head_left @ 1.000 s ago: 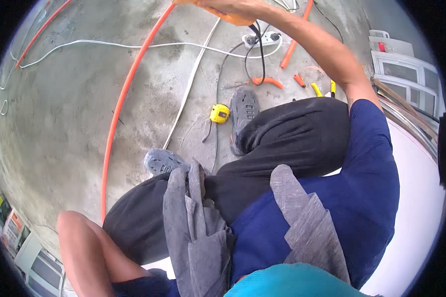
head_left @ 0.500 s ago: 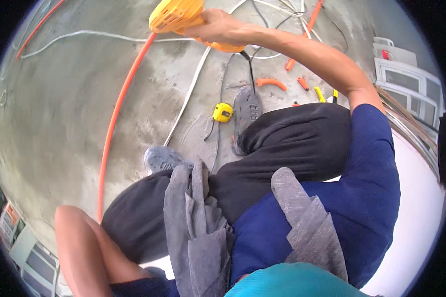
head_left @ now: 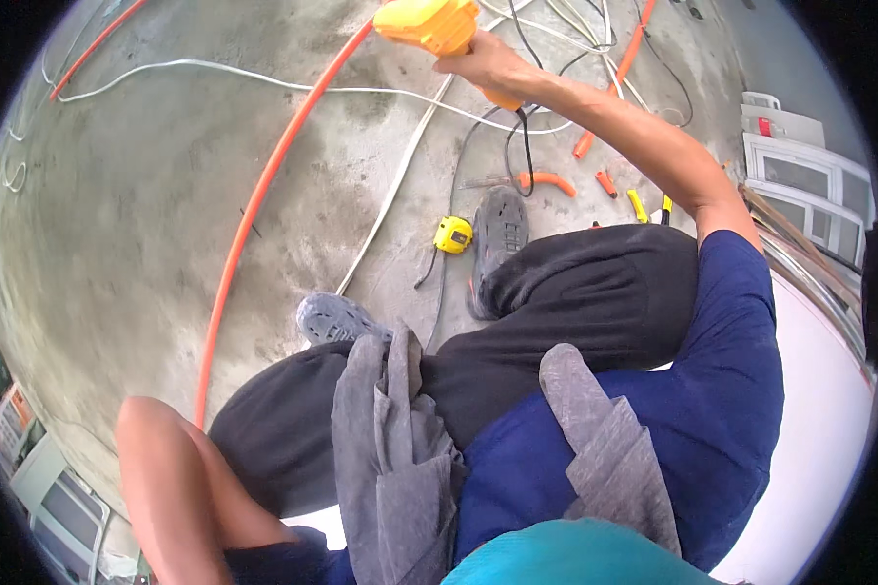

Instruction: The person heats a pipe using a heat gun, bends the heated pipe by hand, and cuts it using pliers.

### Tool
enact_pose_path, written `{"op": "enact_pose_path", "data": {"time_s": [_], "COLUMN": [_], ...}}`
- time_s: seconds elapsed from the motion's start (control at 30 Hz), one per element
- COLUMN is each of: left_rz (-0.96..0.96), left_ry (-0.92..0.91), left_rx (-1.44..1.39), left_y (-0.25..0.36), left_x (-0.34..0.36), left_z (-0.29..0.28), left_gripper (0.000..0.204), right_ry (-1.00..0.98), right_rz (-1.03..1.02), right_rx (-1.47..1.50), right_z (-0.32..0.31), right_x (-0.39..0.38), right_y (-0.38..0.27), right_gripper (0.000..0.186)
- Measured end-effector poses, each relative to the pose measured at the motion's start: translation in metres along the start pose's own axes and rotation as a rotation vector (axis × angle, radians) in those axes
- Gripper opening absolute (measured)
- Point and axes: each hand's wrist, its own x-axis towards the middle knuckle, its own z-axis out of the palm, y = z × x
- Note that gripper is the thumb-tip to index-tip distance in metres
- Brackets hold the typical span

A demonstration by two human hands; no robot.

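Left edge of the floor: white boxy units with grey panels (head_left: pixel 54 497) stand at the lower left corner; a small white-and-orange item (head_left: pixel 10 419) sits just above them, its print too small to tell.
Left arm: the bare left forearm (head_left: pixel 171 487) comes in from the lower edge; the left hand is out of sight, so I cannot tell its grip.
Concrete floor (head_left: pixel 136 224): a long orange plastic conduit (head_left: pixel 253 210) curves across it, with a thin white cable (head_left: pixel 263 83) crossing near the top.
Middle of the floor: a small yellow tape measure (head_left: pixel 452 235) lies just beside a grey shoe (head_left: pixel 498 234).
Yellow power tool (head_left: pixel 431 23): at the top edge, above the floor; the right hand (head_left: pixel 492 70) has its fingers wrapped tight round the orange handle.
Right edge: white framed panels (head_left: pixel 799 175) lean in a stack, one with a small red mark.
Change: the tool now sits further right and lower in the picture than half a second ago, and the arm is more bent.
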Motion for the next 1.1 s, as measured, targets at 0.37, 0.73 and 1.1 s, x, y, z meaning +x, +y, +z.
{"op": "enact_pose_path", "data": {"time_s": [0.37,0.73,1.1], "left_rz": [0.005,0.001,0.002], "left_ry": [0.0,0.005,0.024], "left_rx": [0.004,0.038,0.055], "left_y": [-0.004,0.0,-0.008], "left_x": [0.001,-0.005,-0.003], "left_z": [0.005,-0.011,-0.016], "left_gripper": [0.041,0.04,0.039], "right_ry": [-0.111,0.124,-0.11], "right_rz": [-0.182,0.045,-0.198], "right_rx": [0.013,0.191,0.074], "right_z": [0.022,0.007,0.026], "right_x": [-0.016,0.032,-0.017], "right_y": [-0.015,0.013,-0.019], "right_gripper": [0.052,0.039,0.045]}}
